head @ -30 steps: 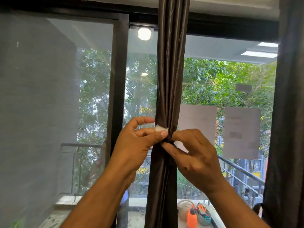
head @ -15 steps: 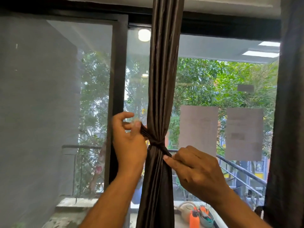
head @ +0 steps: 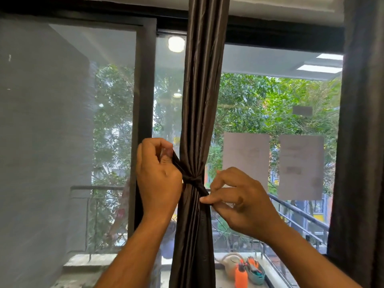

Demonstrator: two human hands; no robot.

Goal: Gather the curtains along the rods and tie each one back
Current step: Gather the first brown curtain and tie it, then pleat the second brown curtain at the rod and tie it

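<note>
At the window, the glossy brown curtain (head: 199,121) is cinched by a tie-back (head: 192,180); left hand (head: 159,177) and right hand (head: 242,202) each pinch an end.

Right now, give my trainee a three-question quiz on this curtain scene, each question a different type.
1. True or false: the tie band already circles the gathered middle curtain.
2. The left hand pinches its band end: A) up and to the band's left, B) below the band, C) against the paper sheets.
3. Fill in: the right hand pinches the band's other ____.

Key: 1 true; 2 A; 3 end.
</note>
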